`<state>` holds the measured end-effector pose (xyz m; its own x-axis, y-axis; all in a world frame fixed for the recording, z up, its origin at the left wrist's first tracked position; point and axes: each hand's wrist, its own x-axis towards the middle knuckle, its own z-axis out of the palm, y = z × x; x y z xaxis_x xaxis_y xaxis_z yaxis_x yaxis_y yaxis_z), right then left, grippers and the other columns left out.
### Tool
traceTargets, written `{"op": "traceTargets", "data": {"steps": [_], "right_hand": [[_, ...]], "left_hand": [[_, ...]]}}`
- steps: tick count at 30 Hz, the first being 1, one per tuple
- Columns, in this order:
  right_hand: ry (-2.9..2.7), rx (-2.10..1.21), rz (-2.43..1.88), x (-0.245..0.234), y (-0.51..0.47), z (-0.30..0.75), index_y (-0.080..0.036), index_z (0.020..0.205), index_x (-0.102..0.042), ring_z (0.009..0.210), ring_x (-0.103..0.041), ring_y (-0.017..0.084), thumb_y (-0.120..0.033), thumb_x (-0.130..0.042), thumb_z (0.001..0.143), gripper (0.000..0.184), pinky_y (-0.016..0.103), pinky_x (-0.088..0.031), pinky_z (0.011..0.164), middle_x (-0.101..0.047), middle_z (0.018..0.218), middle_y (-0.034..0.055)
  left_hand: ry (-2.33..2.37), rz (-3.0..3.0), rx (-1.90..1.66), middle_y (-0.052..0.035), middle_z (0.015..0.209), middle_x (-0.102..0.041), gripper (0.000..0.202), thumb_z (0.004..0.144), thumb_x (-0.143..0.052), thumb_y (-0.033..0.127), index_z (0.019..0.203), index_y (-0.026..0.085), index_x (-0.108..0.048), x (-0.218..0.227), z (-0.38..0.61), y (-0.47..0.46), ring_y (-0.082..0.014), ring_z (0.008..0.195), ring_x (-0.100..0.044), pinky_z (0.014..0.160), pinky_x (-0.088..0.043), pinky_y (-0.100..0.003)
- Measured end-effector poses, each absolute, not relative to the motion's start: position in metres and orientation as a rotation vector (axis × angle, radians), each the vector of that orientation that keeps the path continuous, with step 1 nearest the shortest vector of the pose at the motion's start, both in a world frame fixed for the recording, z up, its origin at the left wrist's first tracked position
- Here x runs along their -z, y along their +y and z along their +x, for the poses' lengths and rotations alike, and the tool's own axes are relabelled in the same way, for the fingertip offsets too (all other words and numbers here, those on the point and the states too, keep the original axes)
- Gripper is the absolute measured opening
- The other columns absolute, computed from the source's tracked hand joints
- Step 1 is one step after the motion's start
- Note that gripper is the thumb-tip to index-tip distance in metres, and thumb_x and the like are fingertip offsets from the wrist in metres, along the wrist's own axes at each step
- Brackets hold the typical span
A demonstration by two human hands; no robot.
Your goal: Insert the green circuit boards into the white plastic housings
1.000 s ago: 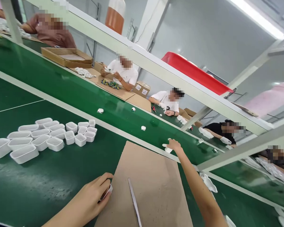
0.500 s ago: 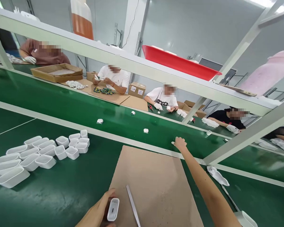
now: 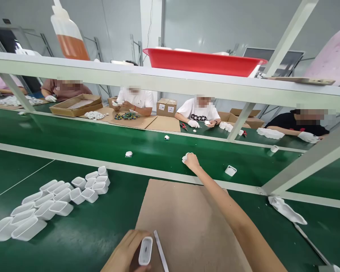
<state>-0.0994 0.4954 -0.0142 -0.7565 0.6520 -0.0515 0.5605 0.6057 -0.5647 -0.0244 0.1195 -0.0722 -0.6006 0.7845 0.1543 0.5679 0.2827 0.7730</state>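
My left hand [image 3: 127, 253] is at the bottom edge, closed around a small white plastic case [image 3: 145, 251] held upright. My right hand [image 3: 191, 161] is stretched far out over the green conveyor belt [image 3: 102, 141], its fingers closed on a small white part [image 3: 185, 157] lying on the belt. A brown cardboard sheet [image 3: 181, 219] lies in front of me, with a thin metal strip [image 3: 160, 251] on it beside my left hand. Another white case [image 3: 230, 170] sits on the belt to the right of my right hand.
Several white open trays [image 3: 56, 196] are clustered at the left on the green table. More small white parts [image 3: 128, 154] lie on the belt. A white glove [image 3: 286, 209] lies at the right. People sit across the belt, and a red tub [image 3: 201, 62] stands on the upper shelf.
My right hand left one white case on the belt and moved left onto another white part. My left hand turned its case upright. The view swung level.
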Motion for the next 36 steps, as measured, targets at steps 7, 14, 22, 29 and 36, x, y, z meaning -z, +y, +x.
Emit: {"op": "traceTargets", "data": {"steps": [7, 14, 22, 29, 36], "right_hand": [[-2.193, -1.578, -0.77, 0.015, 0.46, 0.012, -0.016, 0.116, -0.057, 0.108, -0.061, 0.021, -0.034, -0.062, 0.088, 0.033, 0.042, -0.051, 0.093, -0.062, 0.117, 0.0089], [-1.717, -2.154, -0.674, 0.03, 0.406, 0.105, -0.018, 0.092, -0.065, 0.094, -0.068, 0.024, -0.048, -0.073, 0.069, 0.039, 0.04, -0.055, 0.088, -0.071, 0.095, 0.0093], [-1.604, -2.304, -0.619, 0.025, 0.389, 0.151, -0.021, 0.107, -0.063, 0.108, -0.063, 0.024, -0.038, -0.084, 0.059, 0.055, 0.041, -0.046, 0.1, -0.069, 0.11, 0.0088], [-1.904, -1.786, -0.177, 0.024, 0.359, 0.168, -0.027, 0.115, -0.057, 0.118, -0.058, 0.022, -0.025, -0.072, 0.078, 0.04, 0.04, -0.046, 0.102, -0.062, 0.125, 0.0066], [-2.123, -1.208, 0.089, 0.03, 0.355, 0.171, -0.028, 0.128, -0.05, 0.126, -0.052, 0.021, -0.009, -0.065, 0.081, 0.053, 0.045, -0.045, 0.106, -0.065, 0.119, 0.0053]], "left_hand": [[2.175, 1.36, -1.234, -0.0032, 0.116, -0.065, 0.038, 0.081, -0.061, 0.021, 0.117, 0.028, -0.056, 0.023, -0.027, 0.201, -0.0212, 0.104, -0.065, 0.092, -0.054, -0.038], [2.101, 1.308, -1.222, -0.0043, 0.107, -0.067, 0.036, 0.084, -0.061, 0.035, 0.117, 0.022, -0.057, 0.022, -0.01, 0.234, -0.0182, 0.085, -0.065, 0.078, -0.057, -0.034], [1.987, 1.437, -1.414, -0.0061, 0.122, -0.056, 0.044, 0.087, -0.058, 0.022, 0.129, 0.028, -0.047, 0.049, 0.015, 0.236, -0.0179, 0.112, -0.059, 0.092, -0.053, -0.032], [1.965, 1.629, -1.37, -0.0097, 0.126, -0.056, 0.046, 0.087, -0.054, 0.016, 0.131, 0.026, -0.043, 0.054, 0.029, 0.229, -0.0206, 0.119, -0.056, 0.093, -0.053, -0.033], [1.913, 1.836, -1.414, -0.0119, 0.123, -0.057, 0.053, 0.087, -0.055, 0.013, 0.137, 0.024, -0.04, 0.051, 0.032, 0.225, -0.0215, 0.114, -0.058, 0.091, -0.053, -0.034]]}}
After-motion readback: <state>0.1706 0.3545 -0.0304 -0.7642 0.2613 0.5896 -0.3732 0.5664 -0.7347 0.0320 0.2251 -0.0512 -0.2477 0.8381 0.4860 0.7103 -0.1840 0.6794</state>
